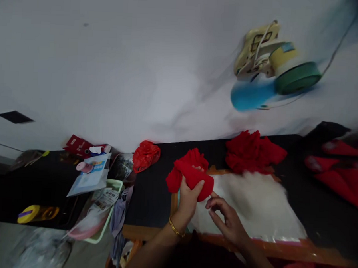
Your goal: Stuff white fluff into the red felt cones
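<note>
— What surface am I over?

— A black worktop (151,196) against a plain white wall (110,66). In the middle lies a wooden-framed board (281,247) with a sheet of clear plastic (253,210) over it, blurred where white fluff sits on top. A fan-like appliance (272,71), blue and green with a cream body, hangs on the wall with a cable trailing up to the right; it is smeared by motion.

— And my hands?

— My left hand (189,198), with a gold bangle (175,228) at the wrist, is closed around a bunch of red fabric (191,174), held up just above the far left corner of the board. My right hand (227,218) sits just beside it, lower, fingers loosely curled and holding nothing I can see; its fingertips come close to the fabric's lower edge, but I cannot tell whether they touch.

— What else is on the worktop?

— A larger heap of red cloth (253,152) behind the board, more red pieces (341,178) at the far right, and a crumpled red plastic bag (146,154) to the left. Further left, a pale green tray (113,186) with packets, a red box (78,144), and a yellow tool (36,213).

— Any writing?

— There is print on the packets in the tray and on the red box, all too small and blurred to read.
</note>
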